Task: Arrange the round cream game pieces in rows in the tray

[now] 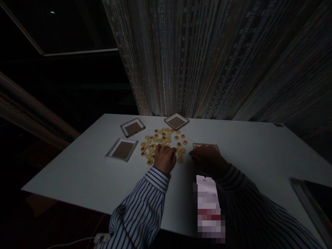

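Observation:
Many round pale wooden Chinese chess pieces (151, 146) lie in a loose heap on the white table, some showing black or red characters, others blank side up. My left hand (165, 158) rests over the near side of the heap, its fingers bent and closed; whatever is under the fingertips is hidden. To its right, my right hand (209, 157) is closed with bent fingers over a shallow tray (206, 144). Reddish marks, perhaps pieces, show at the tray's left part; the hand covers most of it. What the right fingers hold cannot be seen.
Three shallow framed trays with brown bottoms stand around the heap: one near left (122, 149), one far left (133, 127), one at the back (176, 121). A lit phone (207, 197) lies near my right forearm. A dark flat object (311, 200) sits at the right edge.

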A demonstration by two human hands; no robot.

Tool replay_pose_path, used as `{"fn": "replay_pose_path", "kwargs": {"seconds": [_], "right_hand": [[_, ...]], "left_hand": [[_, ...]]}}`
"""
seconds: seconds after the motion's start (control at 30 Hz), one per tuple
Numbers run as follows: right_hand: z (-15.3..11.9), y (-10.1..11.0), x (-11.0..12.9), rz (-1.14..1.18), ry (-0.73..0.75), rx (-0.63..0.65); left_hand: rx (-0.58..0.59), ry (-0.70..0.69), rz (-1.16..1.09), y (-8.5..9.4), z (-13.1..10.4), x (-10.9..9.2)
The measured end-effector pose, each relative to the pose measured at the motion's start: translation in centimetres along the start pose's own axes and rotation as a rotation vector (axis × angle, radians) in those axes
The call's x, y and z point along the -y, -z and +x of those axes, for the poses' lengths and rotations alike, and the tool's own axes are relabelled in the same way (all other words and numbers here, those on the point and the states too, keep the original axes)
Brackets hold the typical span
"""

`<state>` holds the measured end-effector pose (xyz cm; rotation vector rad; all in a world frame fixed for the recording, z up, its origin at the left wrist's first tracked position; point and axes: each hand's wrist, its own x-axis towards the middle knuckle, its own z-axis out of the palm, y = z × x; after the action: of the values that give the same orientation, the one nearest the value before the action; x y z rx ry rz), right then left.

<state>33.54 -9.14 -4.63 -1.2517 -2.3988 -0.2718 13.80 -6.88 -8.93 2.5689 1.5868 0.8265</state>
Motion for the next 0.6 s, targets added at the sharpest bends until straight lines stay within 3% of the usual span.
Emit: {"fn": "replay_pose_path", "kwargs": {"seconds": [0.27,0.47,0.6], "right_hand": [[-0.5,0.2,-0.4,0.057,-0.016,0.012],[-0.7,1.3,-1.1,0.084,-0.028,0.110],[-1.0,1.9,-1.5,0.092,-0.074,0.140]], "left_hand": [[-0.128,-0.050,-0.027,0.9,0.0,-0.4],[-0.250,-0.049,-0.107,0.9,-0.1,-0.6],[-0.269,-0.014,-0.159,1.2,-0.1,-1.1]]}}
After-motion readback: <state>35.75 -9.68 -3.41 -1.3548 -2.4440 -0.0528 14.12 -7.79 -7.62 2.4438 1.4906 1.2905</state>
